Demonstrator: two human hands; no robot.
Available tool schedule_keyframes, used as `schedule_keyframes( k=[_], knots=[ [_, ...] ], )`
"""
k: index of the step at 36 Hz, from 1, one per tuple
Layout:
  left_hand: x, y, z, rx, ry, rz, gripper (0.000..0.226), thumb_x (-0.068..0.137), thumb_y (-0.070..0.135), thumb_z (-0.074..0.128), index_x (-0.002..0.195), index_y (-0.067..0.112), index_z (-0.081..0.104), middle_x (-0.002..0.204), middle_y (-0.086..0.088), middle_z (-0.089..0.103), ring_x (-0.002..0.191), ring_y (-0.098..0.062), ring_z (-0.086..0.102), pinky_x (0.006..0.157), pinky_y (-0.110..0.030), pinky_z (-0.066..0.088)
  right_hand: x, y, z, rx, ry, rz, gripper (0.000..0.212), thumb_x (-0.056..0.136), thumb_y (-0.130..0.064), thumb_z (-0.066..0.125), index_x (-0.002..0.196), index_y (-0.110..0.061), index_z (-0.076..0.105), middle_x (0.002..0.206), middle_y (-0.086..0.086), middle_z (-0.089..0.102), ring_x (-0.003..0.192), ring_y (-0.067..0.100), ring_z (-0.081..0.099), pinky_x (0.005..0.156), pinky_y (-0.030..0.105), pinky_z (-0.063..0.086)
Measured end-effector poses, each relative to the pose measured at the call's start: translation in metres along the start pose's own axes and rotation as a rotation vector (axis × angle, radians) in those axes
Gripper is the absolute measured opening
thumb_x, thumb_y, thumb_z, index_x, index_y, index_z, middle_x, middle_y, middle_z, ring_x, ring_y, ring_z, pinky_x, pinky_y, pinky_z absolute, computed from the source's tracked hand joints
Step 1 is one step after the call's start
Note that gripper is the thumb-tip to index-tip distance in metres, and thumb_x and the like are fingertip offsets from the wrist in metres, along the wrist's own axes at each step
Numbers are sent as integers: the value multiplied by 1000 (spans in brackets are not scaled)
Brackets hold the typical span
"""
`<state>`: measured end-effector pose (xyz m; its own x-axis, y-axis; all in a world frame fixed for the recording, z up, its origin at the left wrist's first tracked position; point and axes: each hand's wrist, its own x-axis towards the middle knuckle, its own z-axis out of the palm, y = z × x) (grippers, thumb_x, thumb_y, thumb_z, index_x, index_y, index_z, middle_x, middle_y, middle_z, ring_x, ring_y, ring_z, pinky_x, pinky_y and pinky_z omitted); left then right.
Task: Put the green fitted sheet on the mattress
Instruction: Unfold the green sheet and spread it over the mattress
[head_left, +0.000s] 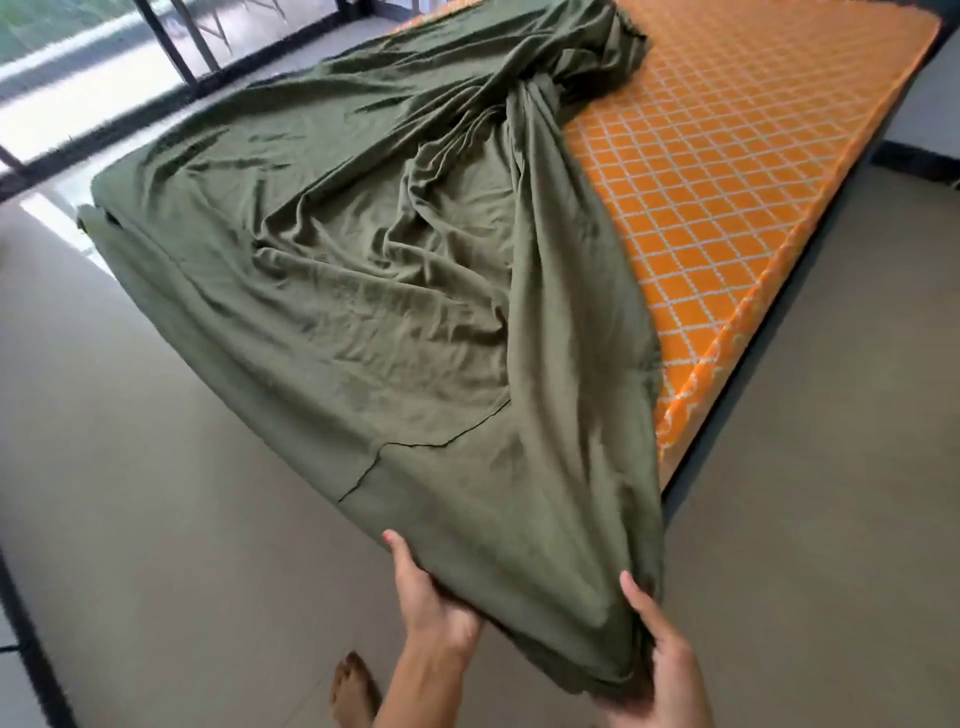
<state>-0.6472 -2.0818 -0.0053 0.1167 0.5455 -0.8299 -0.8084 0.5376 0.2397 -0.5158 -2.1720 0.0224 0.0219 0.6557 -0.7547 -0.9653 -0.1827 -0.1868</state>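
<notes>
The green fitted sheet (363, 291) lies crumpled over the left half of the orange mattress (727, 197) with its white diamond pattern. One far left corner looks wrapped over the mattress corner. A bunched ridge of cloth runs diagonally from the far end toward me. The near corner of the sheet hangs off the mattress's near corner. My left hand (431, 597) grips the sheet's hem from the left, fingers tucked under the cloth. My right hand (660, 654) holds the hanging corner from the right, thumb on top.
The mattress sits on a low dark frame (810, 270) on a beige tiled floor (156, 519). A glass door with dark bars (171, 41) stands at the far left. My bare foot (353, 691) is on the floor below my hands.
</notes>
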Motion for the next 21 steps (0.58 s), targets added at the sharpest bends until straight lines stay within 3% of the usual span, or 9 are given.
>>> schedule_keyframes(
  k=[3,5,9,10,12,14,16,18,21],
  knots=[
    [1,11,8,-81,-43,150,68,92,67,25,119,17,62,116,-7,67,106,-28,59,85,-44,45,-3,-22,-11,21,-64,-114,34,59,-22,68,89,-10,79,104,12,72,81,28,73,60,40,58],
    [4,18,1,-72,-44,197,70,93,68,21,126,18,58,122,-6,64,111,-27,58,91,-44,43,0,-36,-15,-5,-68,-184,29,62,-24,67,86,-14,79,111,9,71,83,22,72,63,32,57],
    [7,25,-39,-110,53,221,71,92,68,21,131,20,55,127,-8,61,120,-30,53,106,-50,38,24,-58,-5,-16,-59,-216,33,74,-18,56,101,-14,74,111,8,71,91,22,71,76,35,57],
    [8,25,-58,-147,121,243,68,93,66,21,127,20,59,122,-7,64,115,-29,58,100,-50,45,33,-60,2,-42,-56,-209,40,70,-18,59,108,-14,70,111,7,70,93,23,70,77,36,57],
    [8,28,-93,-164,232,268,65,95,61,24,105,18,72,102,-6,72,89,-26,70,73,-50,54,53,-67,13,-68,-4,-219,63,59,-17,65,122,-13,64,118,7,67,103,24,66,86,38,54],
    [1,27,-126,-149,340,247,65,97,55,30,78,14,77,82,-7,74,66,-24,72,54,-48,56,67,-76,21,-93,36,-225,60,67,-17,64,127,-15,61,120,7,67,109,26,64,96,39,49],
    [-9,23,-154,-99,427,206,49,99,45,36,86,12,70,64,-8,71,51,-21,68,39,-40,53,79,-87,25,-118,62,-227,53,68,-19,67,120,-17,64,118,6,68,108,25,64,95,38,48],
    [-21,15,-168,-21,498,183,33,101,33,38,101,8,61,57,-5,69,47,-16,67,36,-31,52,85,-102,29,-178,77,-219,48,54,-22,73,102,-16,69,110,6,70,91,22,70,77,32,56],
    [-30,5,-180,81,605,236,36,105,24,28,99,0,54,51,-1,66,40,-9,62,34,-20,47,94,-130,41,-428,138,-177,20,73,-20,66,91,-12,69,85,7,73,65,20,71,49,32,57]
  ],
)
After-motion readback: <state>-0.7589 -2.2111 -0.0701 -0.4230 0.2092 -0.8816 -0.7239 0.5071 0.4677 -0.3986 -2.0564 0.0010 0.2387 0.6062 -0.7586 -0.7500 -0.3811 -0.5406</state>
